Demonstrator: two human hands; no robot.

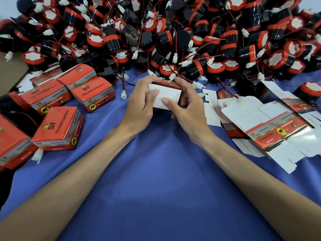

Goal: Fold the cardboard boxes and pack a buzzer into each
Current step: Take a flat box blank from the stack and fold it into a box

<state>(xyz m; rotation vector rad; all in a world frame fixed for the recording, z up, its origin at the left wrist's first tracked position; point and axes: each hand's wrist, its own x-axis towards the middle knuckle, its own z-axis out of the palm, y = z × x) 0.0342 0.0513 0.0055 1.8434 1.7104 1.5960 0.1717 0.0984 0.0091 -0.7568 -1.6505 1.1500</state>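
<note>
**Step in hand.** I am watching both hands working at the middle of the blue cloth-covered surface (156,180). The left hand (140,103) and the right hand (188,110) are clamping a small cardboard box with a white flap facing me (167,95). The fingers are curling round its sides and far face, and both thumbs are pressing on the white flap. I am judging this as a flap being tucked shut. The box is sitting between the palms, just in front of the heap at the far edge.

**Done.** Several closed red printed cardboard boxes (57,127) are lying along the left edge. I am counting these as finished.

**Left.** A stack of flat, unfolded red-and-white box blanks (271,131) is waiting by the right edge. A very large heap of round black-and-red buzzers with red wires and white plugs (173,35) is covering the whole far edge. I am rating the job as being at an early stage, with far more outstanding than completed.

**Not verifiable.**
- The hands and the flap are covering the inside of the held box, so I cannot confirm a buzzer in it.
- The red strip along its top edge may be the box's print or a buzzer's rim.
- The contents of the closed boxes are not showing.
- The frame is cutting off the boxes at the near left corner, so I am offering no count.
</note>
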